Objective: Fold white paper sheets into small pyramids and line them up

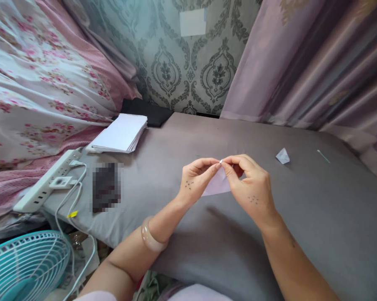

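A sheet of pale pinkish-white paper (pixel 218 184) hangs between my hands, above the grey-covered table. Its top comes to a small white tip where my fingertips meet. My left hand (pixel 196 177) pinches that tip between thumb and forefinger from the left. From the other side my right hand (pixel 249 182) pinches it too, fingers curled. Part of the paper is hidden behind both hands. To the right lies a small folded white paper piece (pixel 283 156), apart from my hands.
A stack of white paper (pixel 121 133) lies at the back left, beside a black folded item (pixel 152 112). A white power strip (pixel 48 182) with cables runs along the left edge, near a blurred dark object (pixel 106 187). A turquoise fan (pixel 28 267) stands lower left. A thin white stick (pixel 324 156) lies right.
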The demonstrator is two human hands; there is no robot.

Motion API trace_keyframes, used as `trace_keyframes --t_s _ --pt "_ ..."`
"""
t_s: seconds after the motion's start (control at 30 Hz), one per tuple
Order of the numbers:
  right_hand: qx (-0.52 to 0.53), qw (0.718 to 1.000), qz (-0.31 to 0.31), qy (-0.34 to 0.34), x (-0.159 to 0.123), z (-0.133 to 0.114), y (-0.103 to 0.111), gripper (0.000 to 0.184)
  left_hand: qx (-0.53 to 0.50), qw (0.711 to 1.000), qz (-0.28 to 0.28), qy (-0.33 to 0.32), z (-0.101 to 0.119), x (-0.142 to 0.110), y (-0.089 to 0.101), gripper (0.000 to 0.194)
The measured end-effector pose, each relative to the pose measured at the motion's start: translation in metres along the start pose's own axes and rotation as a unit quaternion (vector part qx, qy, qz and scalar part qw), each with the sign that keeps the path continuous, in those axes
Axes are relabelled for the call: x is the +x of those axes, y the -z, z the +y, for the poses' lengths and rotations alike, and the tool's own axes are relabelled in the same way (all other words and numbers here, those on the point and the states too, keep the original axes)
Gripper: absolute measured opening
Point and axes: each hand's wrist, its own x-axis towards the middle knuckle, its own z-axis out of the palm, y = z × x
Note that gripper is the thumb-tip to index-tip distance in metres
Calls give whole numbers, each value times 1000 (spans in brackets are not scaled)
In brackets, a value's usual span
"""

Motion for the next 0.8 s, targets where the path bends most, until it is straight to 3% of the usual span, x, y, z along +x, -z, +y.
trace_keyframes --t_s 0.17,0.27,0.4,0.47,0.63,0.8 --pt "14 1000 16 -17 1 0 -1 7 -4 1000 10 3 3 -1 -2 18" --pt "64 995 17 -78 2 7 -1 26 -6 1000 16 -7 3 -1 -2 17" --pt "222 943 -96 -229 4 17 -1 37 10 1000 2 -12 2 -2 -2 18" --pt "272 922 -115 -251 4 18 -1 33 16 1000 -4 -11 1 -2 -2 19" --pt "290 924 -70 -240 5 16 -5 22 -43 999 -21 9 0 1 -1 29" --pt "291 917 13 -272 8 22 -7 23 -54 995 -47 68 -3 1 -2 42"
